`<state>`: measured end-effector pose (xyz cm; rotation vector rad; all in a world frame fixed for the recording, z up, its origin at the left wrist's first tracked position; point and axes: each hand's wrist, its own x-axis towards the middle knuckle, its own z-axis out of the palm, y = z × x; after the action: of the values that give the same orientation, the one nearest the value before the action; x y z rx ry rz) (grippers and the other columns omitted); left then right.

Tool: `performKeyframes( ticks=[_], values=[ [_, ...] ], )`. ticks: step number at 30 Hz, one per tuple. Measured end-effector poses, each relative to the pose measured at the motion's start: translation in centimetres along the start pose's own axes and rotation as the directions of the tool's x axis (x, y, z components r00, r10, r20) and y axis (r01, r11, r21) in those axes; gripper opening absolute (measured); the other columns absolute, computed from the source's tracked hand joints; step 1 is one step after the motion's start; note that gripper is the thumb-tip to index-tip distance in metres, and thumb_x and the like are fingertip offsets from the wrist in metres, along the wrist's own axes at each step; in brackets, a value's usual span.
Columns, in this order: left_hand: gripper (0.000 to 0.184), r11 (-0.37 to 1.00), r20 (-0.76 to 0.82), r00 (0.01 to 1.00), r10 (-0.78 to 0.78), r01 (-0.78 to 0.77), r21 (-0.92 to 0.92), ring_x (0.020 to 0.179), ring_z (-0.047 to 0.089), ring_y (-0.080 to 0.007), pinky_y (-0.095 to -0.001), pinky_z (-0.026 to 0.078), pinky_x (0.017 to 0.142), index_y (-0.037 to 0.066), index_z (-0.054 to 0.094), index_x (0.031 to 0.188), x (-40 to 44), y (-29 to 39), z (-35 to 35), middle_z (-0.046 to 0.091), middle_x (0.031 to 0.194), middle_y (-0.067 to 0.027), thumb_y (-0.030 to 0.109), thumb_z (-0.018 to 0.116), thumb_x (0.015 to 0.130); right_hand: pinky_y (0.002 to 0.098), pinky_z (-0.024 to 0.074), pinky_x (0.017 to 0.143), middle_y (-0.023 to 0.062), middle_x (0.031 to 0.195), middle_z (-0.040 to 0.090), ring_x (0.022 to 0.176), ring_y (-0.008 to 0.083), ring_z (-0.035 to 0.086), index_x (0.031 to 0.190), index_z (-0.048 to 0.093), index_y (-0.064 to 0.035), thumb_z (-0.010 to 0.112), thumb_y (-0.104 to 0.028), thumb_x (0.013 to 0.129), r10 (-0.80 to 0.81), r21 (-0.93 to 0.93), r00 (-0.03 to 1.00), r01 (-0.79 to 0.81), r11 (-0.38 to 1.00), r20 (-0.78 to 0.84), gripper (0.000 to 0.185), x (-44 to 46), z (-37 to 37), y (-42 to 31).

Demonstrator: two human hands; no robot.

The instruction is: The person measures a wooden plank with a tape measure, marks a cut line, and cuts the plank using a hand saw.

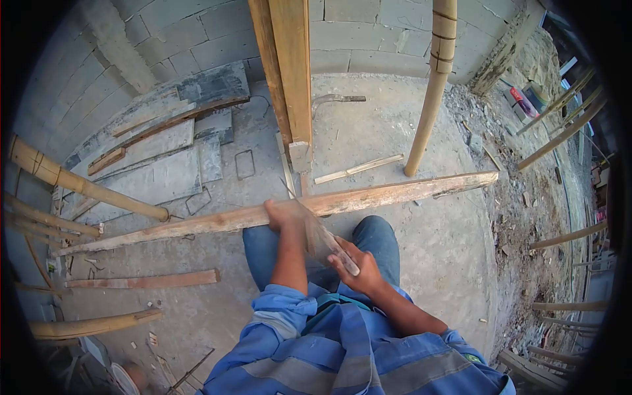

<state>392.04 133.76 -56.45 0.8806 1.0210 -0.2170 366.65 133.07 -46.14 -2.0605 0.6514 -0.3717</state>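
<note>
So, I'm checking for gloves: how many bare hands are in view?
2: the left hand on the long plank, and the right hand gripping a blurred tool. No others show.

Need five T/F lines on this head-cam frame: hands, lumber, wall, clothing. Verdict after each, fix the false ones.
1. The right hand grips the handle of a tool. True.
2. The left hand is well clear of the long plank. False: it is on the plank.
3. Flat boards lie on the floor at the left of the picture. True.
4. The wall at the top is bare sheet metal. False: it is made of grey blocks.
5. The sleeves are red. False: they are blue.
</note>
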Motion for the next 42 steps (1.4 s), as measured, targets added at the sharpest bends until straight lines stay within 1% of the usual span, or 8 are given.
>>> performKeyframes(
  ticks=[12,17,25,31,34,39,40,42],
  values=[
    [0.078,0.999,0.027,0.999,-0.034,0.034,-0.004,0.1,0.064,-0.0378,-0.0557,0.054,0.083,-0.01,0.061,0.124,-1.3,0.6,-0.4,0.064,0.121,-0.0198,0.041,0.079,0.066,0.0552,0.0567,0.078,0.0278,0.095,0.072,0.09,0.0515,0.067,0.135,0.063,-0.0124,0.067,-0.041,0.097,0.017,0.024,1.0,-0.018,1.0,0.027,0.047,6.0,3.0,0.8],
    [0.063,0.991,-0.098,0.995,-0.015,0.028,0.134,0.084,0.062,-0.03,-0.0487,0.053,0.074,-0.008,0.066,0.11,-0.4,0.8,0.2,0.066,0.108,-0.0158,0.043,0.079,0.074,0.0403,0.0615,0.081,0.0219,0.109,0.076,0.096,0.0368,0.077,0.142,0.06,-0.0038,0.075,-0.024,0.095,0.036,0.118,0.999,-0.036,0.992,0.006,0.053,-7.0,-6.7,-1.5],
    [0.069,0.991,-0.053,0.998,-0.034,0.041,0.131,0.088,0.065,-0.0334,-0.0503,0.054,0.078,-0.01,0.068,0.112,-0.2,0.9,-0.7,0.068,0.111,-0.02,0.046,0.078,0.073,0.0352,0.0588,0.078,0.023,0.101,0.075,0.088,0.0334,0.078,0.135,0.063,0.0015,0.074,-0.028,0.097,0.08,0.084,0.991,-0.089,0.992,0.107,0.05,6.9,3.0,0.9],
    [0.069,0.993,-0.027,0.999,0.028,-0.025,0.118,0.092,0.066,-0.0346,-0.0558,0.055,0.079,-0.008,0.067,0.115,3.2,-0.1,-0.5,0.067,0.114,-0.0179,0.041,0.08,0.069,0.038,0.0604,0.071,0.0217,0.094,0.077,0.084,0.0304,0.079,0.138,0.062,-0.0034,0.077,-0.017,0.093,-0.093,0.077,0.993,0.098,0.992,-0.07,0.05,-6.9,-5.9,0.9],
    [0.066,0.989,0.002,0.999,0.041,-0.041,0.144,0.084,0.066,-0.0321,-0.0535,0.054,0.076,-0.009,0.068,0.109,-0.8,1.3,-0.3,0.068,0.107,-0.0162,0.043,0.081,0.069,0.0367,0.0593,0.066,0.0221,0.094,0.076,0.079,0.031,0.079,0.136,0.063,-0.001,0.074,-0.019,0.095,-0.044,0.096,0.999,0.042,0.995,0.019,0.046,-1.7,-2.5,2.0],
    [0.067,0.974,-0.144,0.971,0.193,-0.172,0.149,0.095,0.072,-0.029,-0.0427,0.056,0.086,-0.012,0.073,0.104,4.2,0.1,-0.3,0.076,0.107,-0.0193,0.044,0.088,0.07,0.0316,0.0573,0.066,0.0165,0.089,0.075,0.071,0.0184,0.071,0.135,0.059,0.0105,0.068,-0.023,0.098,-0.404,0.214,0.901,0.431,0.877,-0.158,0.051,4.0,6.6,8.4],
    [0.065,0.991,-0.118,0.99,0.072,-0.058,0.118,0.091,0.071,-0.0295,-0.0425,0.056,0.084,-0.01,0.073,0.102,2.0,1.1,-0.9,0.075,0.105,-0.0185,0.043,0.088,0.069,0.0484,0.0575,0.08,0.0293,0.106,0.072,0.09,0.0458,0.07,0.116,0.069,0.0088,0.064,-0.025,0.102,-0.517,-0.075,0.85,0.511,0.856,-0.103,0.036,2.9,5.0,8.5],
    [0.064,0.999,-0.033,0.999,0.01,-0.012,-0.053,0.085,0.07,-0.0291,-0.042,0.056,0.081,-0.01,0.072,0.102,0.7,1.6,-1.0,0.074,0.101,-0.0169,0.043,0.088,0.068,0.0497,0.0573,0.082,0.0307,0.106,0.071,0.091,0.0482,0.069,0.119,0.067,0.0095,0.063,-0.026,0.102,-0.473,-0.075,0.88,0.468,0.88,-0.055,0.04,2.4,4.8,8.7]
  ],
)
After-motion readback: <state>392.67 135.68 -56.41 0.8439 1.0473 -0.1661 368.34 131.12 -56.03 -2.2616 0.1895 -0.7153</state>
